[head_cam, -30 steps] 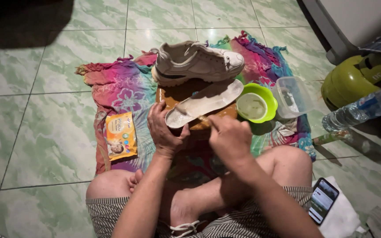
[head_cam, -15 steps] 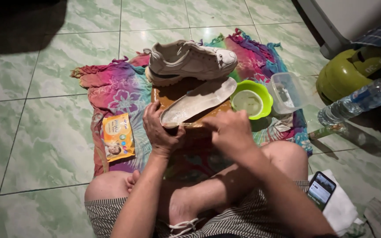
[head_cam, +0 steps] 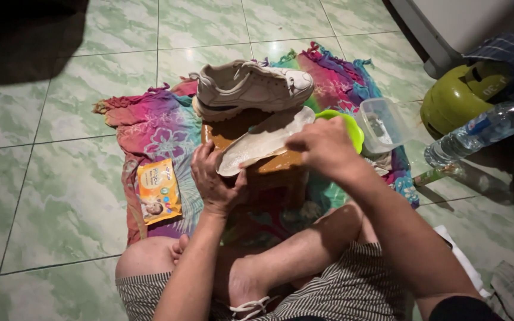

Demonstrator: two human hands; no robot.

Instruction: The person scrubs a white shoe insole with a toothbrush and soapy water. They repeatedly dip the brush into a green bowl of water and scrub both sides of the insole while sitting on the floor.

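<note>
**Insole held on a wooden board, seated on tile floor**

Orange wipes packet [head_cam: 158,191] lies flat on multicoloured cloth [head_cam: 150,125]. Left hand [head_cam: 214,178] has fingers spread, pressing the near end of the white insole [head_cam: 263,141] onto the wooden board [head_cam: 269,163]. Beige sneaker [head_cam: 251,86] sits just behind. Right hand [head_cam: 323,144] has fingers curled together over the insole's far end, beside the green bowl [head_cam: 350,126]; what it holds, cannot tell. Clear tub [head_cam: 382,125], then plastic bottle [head_cam: 477,132].

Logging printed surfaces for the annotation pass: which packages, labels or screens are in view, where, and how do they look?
Wipes pack: flat orange-yellow rectangle with a picture, on the colourful cloth, just beyond the left hand.
Water bottle: clear plastic lying on its side at far right, blue label band.
Gas cylinder: green, upper right, dark marking on its top.
No screens in view.
</note>
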